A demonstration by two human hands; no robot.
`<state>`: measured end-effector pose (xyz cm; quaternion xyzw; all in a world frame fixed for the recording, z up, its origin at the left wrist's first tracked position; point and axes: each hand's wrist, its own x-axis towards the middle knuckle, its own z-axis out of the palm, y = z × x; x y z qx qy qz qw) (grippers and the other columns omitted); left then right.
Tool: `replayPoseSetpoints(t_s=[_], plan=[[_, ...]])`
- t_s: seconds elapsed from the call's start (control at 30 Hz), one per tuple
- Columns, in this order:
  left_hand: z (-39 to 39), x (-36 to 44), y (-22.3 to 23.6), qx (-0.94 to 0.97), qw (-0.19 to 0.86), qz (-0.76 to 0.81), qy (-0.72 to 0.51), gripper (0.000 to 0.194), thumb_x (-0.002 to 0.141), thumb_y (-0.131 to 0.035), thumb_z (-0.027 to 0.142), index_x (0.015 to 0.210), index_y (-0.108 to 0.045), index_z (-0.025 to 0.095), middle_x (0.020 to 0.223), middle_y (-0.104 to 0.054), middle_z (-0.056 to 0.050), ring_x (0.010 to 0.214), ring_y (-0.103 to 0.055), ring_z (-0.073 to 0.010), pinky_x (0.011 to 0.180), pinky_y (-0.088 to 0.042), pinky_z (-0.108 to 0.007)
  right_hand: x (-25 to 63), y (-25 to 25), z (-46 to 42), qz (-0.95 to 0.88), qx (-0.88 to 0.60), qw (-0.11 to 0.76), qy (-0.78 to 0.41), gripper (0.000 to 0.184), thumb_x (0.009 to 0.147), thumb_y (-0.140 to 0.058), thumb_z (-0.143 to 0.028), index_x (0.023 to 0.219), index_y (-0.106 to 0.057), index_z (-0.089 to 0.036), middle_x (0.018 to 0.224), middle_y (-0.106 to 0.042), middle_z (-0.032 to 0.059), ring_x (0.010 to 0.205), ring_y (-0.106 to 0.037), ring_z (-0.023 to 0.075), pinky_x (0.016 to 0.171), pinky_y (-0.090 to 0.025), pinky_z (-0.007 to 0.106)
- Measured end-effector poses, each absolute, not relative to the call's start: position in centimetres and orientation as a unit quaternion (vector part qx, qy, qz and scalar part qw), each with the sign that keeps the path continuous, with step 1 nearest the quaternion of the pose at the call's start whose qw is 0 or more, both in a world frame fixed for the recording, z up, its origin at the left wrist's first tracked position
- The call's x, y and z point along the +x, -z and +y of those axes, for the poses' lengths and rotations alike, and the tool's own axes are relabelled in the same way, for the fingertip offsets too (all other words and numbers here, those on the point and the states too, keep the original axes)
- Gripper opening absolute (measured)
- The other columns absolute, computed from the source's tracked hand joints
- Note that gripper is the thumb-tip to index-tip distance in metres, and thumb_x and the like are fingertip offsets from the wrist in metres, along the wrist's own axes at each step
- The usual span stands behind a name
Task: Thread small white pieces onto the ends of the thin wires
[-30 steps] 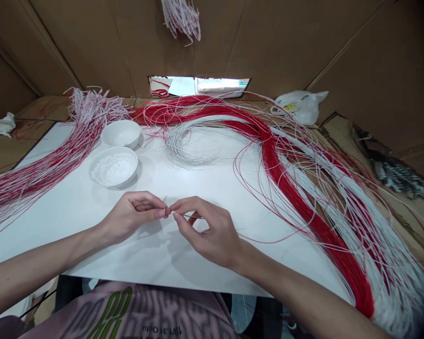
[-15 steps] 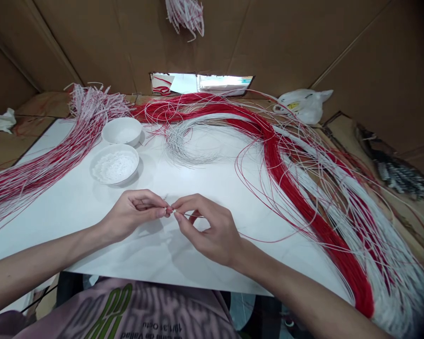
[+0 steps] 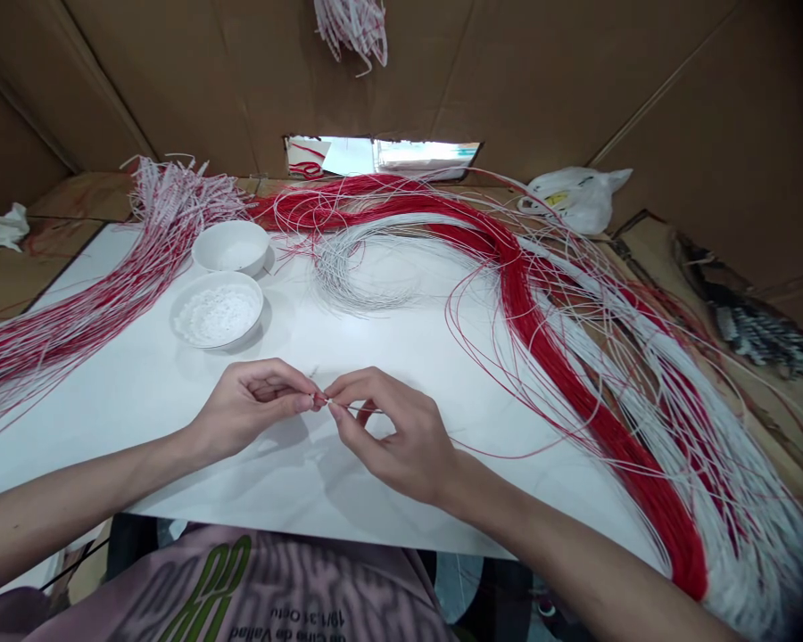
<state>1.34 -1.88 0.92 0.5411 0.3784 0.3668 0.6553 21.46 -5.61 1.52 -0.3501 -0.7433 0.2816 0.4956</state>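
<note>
Head cam: L hand (image 3: 251, 412) and R hand (image 3: 398, 437) fingertips pinched together on thin wire (image 3: 365, 409), tips almost touching, over white sheet (image 3: 107, 428); wire lies sideways, end pointing right, R hand nearer.

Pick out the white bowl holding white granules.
The front white bowl is the one: white granules cover its base, while the white bowl behind it looks nearly empty.

Wire tips (image 3: 330, 403) between fingertips (image 3: 310, 403) too small to tell apart.
</note>
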Motion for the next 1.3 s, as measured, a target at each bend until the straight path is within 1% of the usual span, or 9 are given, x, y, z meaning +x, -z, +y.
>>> replayPoseSetpoints(t_s=[0.13, 0.3, 0.47, 0.6, 0.73, 0.87, 1.03, 1.2, 1.3], plan=[[-1.9, 1.5, -1.2, 0.542, 0.657, 0.37, -0.37, 0.007, 0.074, -0.077, 0.014, 0.079, -0.074, 0.018, 0.08, -0.076, -0.002, 0.077, -0.072, -0.0124, 0.073, -0.059, -0.019, 21.5, -1.5, -5.6, -0.745, -0.347, 0.496, -0.281, 0.014, 0.09, -0.051, -0.008, 0.09, -0.06, -0.018, 0.088, -0.067, 0.0042, 0.078, -0.064, 0.012, 0.057, -0.054, 0.021], [-2.2, 1.6, -1.6, 0.578, 0.625, 0.369, -0.373, 0.01, 0.076, -0.075, 0.012, 0.081, -0.075, 0.021, 0.082, -0.075, 0.0, 0.078, -0.07, -0.0098, 0.074, -0.056, -0.016, 21.5, -1.4, -5.5, -0.753, -0.338, 0.492, -0.276, 0.012, 0.09, -0.053, -0.007, 0.092, -0.06, -0.015, 0.088, -0.067, 0.0059, 0.079, -0.063, 0.0123, 0.057, -0.053, 0.021], [-2.2, 1.6, -1.7, 0.617, 0.594, 0.353, -0.377, 0.016, 0.079, -0.071, 0.01, 0.085, -0.075, 0.024, 0.087, -0.074, 0.001, 0.083, -0.068, -0.0095, 0.075, -0.055, -0.015, 21.6, -1.2, -5.4, -0.758, -0.342, 0.49, -0.261, 0.01, 0.09, -0.054, -0.007, 0.092, -0.061, -0.014, 0.09, -0.067, 0.0081, 0.08, -0.063, 0.0123, 0.058, -0.053, 0.02], [-2.2, 1.5, -1.6, 0.635, 0.577, 0.343, -0.381, 0.019, 0.079, -0.071, 0.008, 0.086, -0.075, 0.025, 0.089, -0.075, 0.0, 0.085, -0.068, -0.0104, 0.076, -0.056, -0.016, 21.6, -1.1, -5.3, -0.761, -0.347, 0.485, -0.255, 0.01, 0.091, -0.054, -0.008, 0.092, -0.061, -0.015, 0.09, -0.067, 0.0073, 0.08, -0.063, 0.0121, 0.058, -0.053, 0.02], [-2.3, 1.4, -1.3, 0.669, 0.533, 0.333, -0.396, 0.02, 0.08, -0.07, 0.006, 0.086, -0.074, 0.024, 0.088, -0.074, 0.0, 0.084, -0.068, -0.0122, 0.075, -0.056, -0.021, 21.6, -1.1, -5.4, -0.762, -0.355, 0.477, -0.258, 0.01, 0.092, -0.053, -0.011, 0.092, -0.061, -0.017, 0.091, -0.067, 0.0064, 0.08, -0.063, 0.0121, 0.058, -0.055, 0.021], [-2.4, 1.3, -0.8, 0.711, 0.471, 0.327, -0.406, 0.025, 0.079, -0.07, 0.004, 0.093, -0.072, 0.025, 0.088, -0.073, 0.0, 0.081, -0.068, -0.0142, 0.072, -0.055, -0.026, 21.5, -1.2, -5.5, -0.756, -0.359, 0.476, -0.271, 0.011, 0.093, -0.052, -0.012, 0.092, -0.061, -0.017, 0.092, -0.067, 0.006, 0.081, -0.064, 0.012, 0.058, -0.055, 0.021], [-2.4, 1.1, -0.5, 0.742, 0.424, 0.299, -0.423, 0.032, 0.078, -0.069, -0.001, 0.098, -0.07, 0.024, 0.089, -0.073, -0.001, 0.081, -0.068, -0.0151, 0.071, -0.055, -0.028, 21.5, -1.1, -5.4, -0.755, -0.35, 0.483, -0.275, 0.01, 0.092, -0.053, -0.01, 0.092, -0.061, -0.017, 0.092, -0.066, 0.0063, 0.08, -0.063, 0.0116, 0.057, -0.055, 0.02], [-2.3, 0.9, -0.6, 0.771, 0.386, 0.284, -0.419, 0.034, 0.076, -0.071, -0.001, 0.101, -0.069, 0.022, 0.088, -0.072, -0.002, 0.08, -0.068, -0.016, 0.07, -0.056, -0.03, 21.6, -0.9, -5.4, -0.768, -0.344, 0.474, -0.259, 0.011, 0.093, -0.052, -0.011, 0.093, -0.061, -0.017, 0.094, -0.066, 0.0063, 0.082, -0.063, 0.0123, 0.065, -0.058, 0.023], [-2.1, 1.0, -0.9, 0.783, 0.37, 0.268, -0.422, 0.033, 0.076, -0.071, -0.001, 0.1, -0.069, 0.021, 0.087, -0.073, -0.002, 0.079, -0.068, -0.0159, 0.069, -0.056, -0.029, 21.6, -0.9, -5.3, -0.773, -0.336, 0.474, -0.255, 0.01, 0.092, -0.054, -0.009, 0.093, -0.061, -0.015, 0.095, -0.066, 0.007, 0.081, -0.063, 0.0117, 0.067, -0.058, 0.023]])
